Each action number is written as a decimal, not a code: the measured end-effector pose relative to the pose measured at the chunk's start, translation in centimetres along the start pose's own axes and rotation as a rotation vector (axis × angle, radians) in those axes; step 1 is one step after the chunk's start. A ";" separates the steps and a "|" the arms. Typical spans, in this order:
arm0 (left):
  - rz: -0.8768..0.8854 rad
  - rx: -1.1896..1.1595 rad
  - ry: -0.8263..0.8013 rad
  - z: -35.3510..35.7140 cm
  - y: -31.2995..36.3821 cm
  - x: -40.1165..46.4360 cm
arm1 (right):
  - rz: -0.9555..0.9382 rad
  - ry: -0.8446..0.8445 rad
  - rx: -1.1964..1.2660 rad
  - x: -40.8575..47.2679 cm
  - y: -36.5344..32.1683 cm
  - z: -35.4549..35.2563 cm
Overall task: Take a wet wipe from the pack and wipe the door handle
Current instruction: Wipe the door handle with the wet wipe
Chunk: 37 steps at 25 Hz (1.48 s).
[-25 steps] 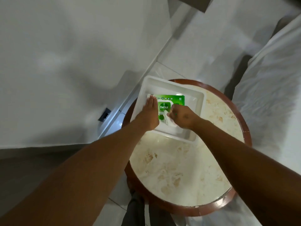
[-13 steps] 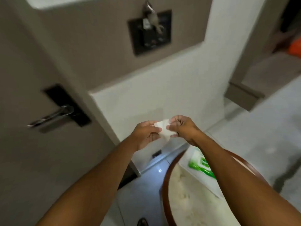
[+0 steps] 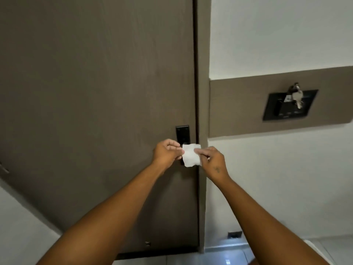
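A white wet wipe (image 3: 191,155) is stretched flat between both hands, held up in front of the right edge of a brown door (image 3: 95,92). The left hand (image 3: 166,152) pinches the wipe's left edge between thumb and curled fingers (image 3: 172,145); the right hand (image 3: 214,161) pinches its right edge the same way, with the other fingers folded in. Both grips are closed on the wipe, and the sheet hangs between them as a small, slightly crumpled rectangle.

Directly behind the wipe is a black lock plate (image 3: 182,135) fixed to the door close to its right edge. Only the upper part of the plate shows; the hands and the wipe cover the rest, so the door handle itself cannot be seen, and whether the wipe touches it cannot be told.

Both bare forearms reach up from the near bottom corners toward the middle. Right of the door runs the brown door frame (image 3: 202,73), then a white wall (image 3: 277,35) crossed by a brown band (image 3: 238,108). On that band, well to the right of the hands, sits a black switch panel (image 3: 282,109) with a bunch of keys (image 3: 296,96) hanging from it. Low on the wall near the floor is a small dark socket (image 3: 235,234), and pale floor tiles (image 3: 219,259) show below the door.
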<state>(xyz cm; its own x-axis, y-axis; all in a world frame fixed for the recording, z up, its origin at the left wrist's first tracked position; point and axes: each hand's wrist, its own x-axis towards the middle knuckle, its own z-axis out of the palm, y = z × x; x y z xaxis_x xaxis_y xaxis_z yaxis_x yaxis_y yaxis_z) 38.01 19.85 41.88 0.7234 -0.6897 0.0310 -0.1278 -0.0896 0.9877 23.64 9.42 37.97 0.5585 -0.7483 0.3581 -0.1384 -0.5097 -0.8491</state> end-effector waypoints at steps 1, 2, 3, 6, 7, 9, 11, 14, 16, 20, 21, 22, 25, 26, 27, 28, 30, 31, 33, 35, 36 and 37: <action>0.049 0.034 0.031 -1.1 0.7 0.7 | -0.026 0.013 -0.021 1.2 -0.9 1.1; 0.095 0.093 0.060 -2.0 1.2 1.3 | -0.030 0.017 -0.050 2.0 -1.6 2.0; 0.142 0.178 0.079 -2.9 1.5 1.9 | -0.012 0.015 -0.094 2.7 -1.9 2.7; 0.403 0.658 0.052 -5.7 1.6 2.9 | 0.084 -0.022 -0.276 3.5 -1.3 4.0; 0.551 0.885 0.027 -6.8 1.5 3.3 | 0.090 -0.029 -0.325 3.5 -1.1 4.1; 0.825 1.259 0.013 -8.9 2.2 4.2 | 0.055 -0.026 -0.415 3.6 -1.3 3.8; 0.995 1.465 0.022 -10.6 3.8 5.5 | -0.158 -0.052 -0.689 4.0 -1.6 3.4; 1.116 1.714 -0.003 -13.2 6.1 7.9 | -0.334 -0.140 -0.892 4.5 -2.2 2.8; 1.168 1.816 -0.026 -14.1 6.4 9.2 | -0.360 -0.159 -0.958 4.8 -2.6 2.8; 1.322 1.840 0.000 -14.9 5.8 10.9 | -0.333 -0.310 -0.991 6.0 -3.2 3.1; 1.352 1.837 0.004 -15.1 5.6 11.4 | -0.296 -0.345 -0.976 6.2 -3.3 3.1; 1.381 1.831 0.000 -15.4 5.6 11.8 | -0.298 -0.387 -0.982 6.4 -3.5 3.1; 1.469 1.808 -0.007 -15.9 5.3 13.2 | -0.326 -0.410 -1.027 6.1 -3.9 3.7; 1.488 1.796 0.002 -15.9 5.1 13.6 | -0.327 -0.395 -1.029 5.9 -4.2 4.0; 1.510 1.783 0.015 -15.8 4.8 13.9 | -0.320 -0.375 -1.045 5.7 -4.1 4.5; 1.533 1.767 0.029 -15.7 4.7 14.2 | -0.305 -0.356 -1.071 5.5 -4.3 5.1; 1.568 1.735 0.057 -15.6 4.4 14.5 | -0.247 -0.361 -1.079 5.3 -4.5 6.2; 1.579 1.720 0.066 -15.6 4.3 14.6 | -0.251 -0.373 -1.065 5.3 -4.8 7.0; 1.602 1.698 0.073 -15.5 4.2 14.7 | -0.286 -0.424 -1.010 5.3 -5.6 9.0; 1.610 1.693 0.069 -15.5 4.3 14.7 | -0.318 -0.466 -0.982 5.1 -6.7 11.5; 1.613 1.691 0.068 -15.5 4.3 14.8 | -0.315 -0.476 -0.951 5.0 -7.1 12.6; 1.617 1.688 0.066 -15.5 4.3 14.8 | -0.324 -0.482 -0.932 4.9 -7.1 13.0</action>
<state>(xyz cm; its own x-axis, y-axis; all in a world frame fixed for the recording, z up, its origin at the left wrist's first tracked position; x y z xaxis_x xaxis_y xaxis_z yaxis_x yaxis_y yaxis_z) 58.67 20.44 48.94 -0.4914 -0.7707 0.4057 -0.6216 -0.0158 -0.7832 38.00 14.95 40.70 0.9130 -0.3798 0.1491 -0.3778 -0.9249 -0.0427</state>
